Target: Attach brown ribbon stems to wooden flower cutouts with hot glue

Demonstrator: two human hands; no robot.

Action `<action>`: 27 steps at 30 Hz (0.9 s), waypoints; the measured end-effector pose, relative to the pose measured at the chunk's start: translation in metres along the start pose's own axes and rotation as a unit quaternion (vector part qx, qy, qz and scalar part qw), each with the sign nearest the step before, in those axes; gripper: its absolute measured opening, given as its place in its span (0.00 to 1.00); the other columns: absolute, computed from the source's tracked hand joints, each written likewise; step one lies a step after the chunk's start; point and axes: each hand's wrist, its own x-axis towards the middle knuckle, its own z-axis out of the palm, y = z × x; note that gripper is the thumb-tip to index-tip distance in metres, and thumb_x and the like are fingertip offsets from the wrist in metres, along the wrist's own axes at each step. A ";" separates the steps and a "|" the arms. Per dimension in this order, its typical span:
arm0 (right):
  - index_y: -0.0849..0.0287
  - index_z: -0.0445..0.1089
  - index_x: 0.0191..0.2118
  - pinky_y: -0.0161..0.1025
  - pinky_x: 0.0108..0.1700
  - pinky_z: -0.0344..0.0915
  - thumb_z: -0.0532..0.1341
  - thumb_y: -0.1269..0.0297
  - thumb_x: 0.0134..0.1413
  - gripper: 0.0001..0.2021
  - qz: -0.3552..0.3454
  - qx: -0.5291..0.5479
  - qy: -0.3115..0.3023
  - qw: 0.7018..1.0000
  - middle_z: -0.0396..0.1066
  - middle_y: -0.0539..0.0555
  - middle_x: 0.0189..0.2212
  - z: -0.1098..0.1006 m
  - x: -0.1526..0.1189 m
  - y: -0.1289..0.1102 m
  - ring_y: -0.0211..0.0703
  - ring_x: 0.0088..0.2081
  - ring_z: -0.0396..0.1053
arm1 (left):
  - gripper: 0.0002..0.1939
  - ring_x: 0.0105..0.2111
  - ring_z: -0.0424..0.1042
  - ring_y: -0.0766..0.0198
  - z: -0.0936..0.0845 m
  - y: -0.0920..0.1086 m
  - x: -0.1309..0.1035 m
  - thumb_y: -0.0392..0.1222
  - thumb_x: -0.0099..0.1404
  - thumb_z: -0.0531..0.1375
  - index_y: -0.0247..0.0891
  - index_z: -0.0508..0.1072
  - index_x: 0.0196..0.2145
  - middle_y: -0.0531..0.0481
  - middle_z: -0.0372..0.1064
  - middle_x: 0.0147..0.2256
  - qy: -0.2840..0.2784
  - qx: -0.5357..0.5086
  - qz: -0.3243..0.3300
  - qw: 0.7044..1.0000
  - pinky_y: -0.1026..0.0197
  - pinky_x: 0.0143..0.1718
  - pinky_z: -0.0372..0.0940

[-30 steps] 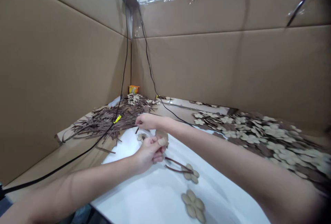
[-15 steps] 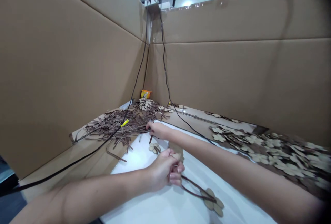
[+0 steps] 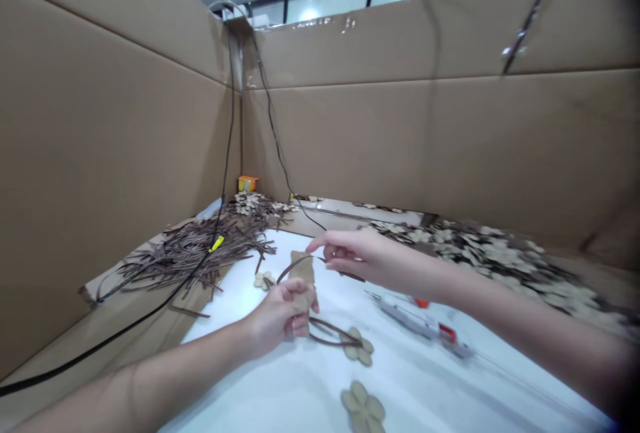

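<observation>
My left hand point(image 3: 287, 313) is closed around a small tan piece over the white board point(image 3: 240, 366). A looped brown strip point(image 3: 330, 324) runs from beside it to a tan flower point(image 3: 357, 346). My right hand point(image 3: 345, 253), just above and to the right, pinches a thin brown strip point(image 3: 295, 262) that arcs toward my left hand. Behind my left hand a flat tan piece point(image 3: 303, 270) shows. A smaller flower point(image 3: 263, 280) lies to its left, and another flower point(image 3: 363, 408) lies at the front of the board.
A pile of brown strips point(image 3: 185, 253) lies at the left, crossed by a black cable point(image 3: 165, 313). Many flower pieces point(image 3: 480, 253) lie at the right. A glue gun point(image 3: 415, 320) rests under my right forearm. Cardboard walls point(image 3: 350, 140) rise behind, with an orange-yellow box point(image 3: 247, 184) in the corner.
My right hand has come back from the strip pile and now holds a strip near my left hand. The view has turned right, bringing the glue gun and front flower into sight.
</observation>
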 end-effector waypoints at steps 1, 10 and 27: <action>0.54 0.66 0.47 0.30 0.28 0.59 0.54 0.67 0.57 0.13 0.013 0.005 0.006 1.000 0.69 0.49 0.29 -0.002 -0.016 -0.003 0.34 0.28 0.65 | 0.18 0.14 0.51 0.79 0.001 0.000 -0.001 0.46 0.48 0.69 0.36 0.63 0.27 0.57 0.62 0.23 0.001 -0.001 0.006 1.000 0.70 0.17 0.47; 0.50 0.64 0.51 0.29 0.27 0.58 0.54 0.68 0.56 0.17 0.117 0.011 0.019 0.993 0.71 0.48 0.31 0.014 -0.102 -0.019 0.33 0.28 0.66 | 0.20 0.39 0.67 0.58 0.018 0.014 -0.015 0.54 0.60 0.57 0.37 0.68 0.43 0.43 0.66 0.40 -0.115 0.015 -0.058 0.992 0.55 0.39 0.63; 0.59 0.74 0.35 0.29 0.27 0.60 0.55 0.76 0.51 0.11 0.126 0.058 0.194 0.971 0.68 0.50 0.25 0.057 -0.088 -0.018 0.32 0.23 0.64 | 0.15 0.24 0.57 0.69 0.047 0.023 -0.014 0.49 0.63 0.54 0.35 0.68 0.27 0.53 0.62 0.25 -0.115 0.381 -0.001 0.918 0.67 0.26 0.52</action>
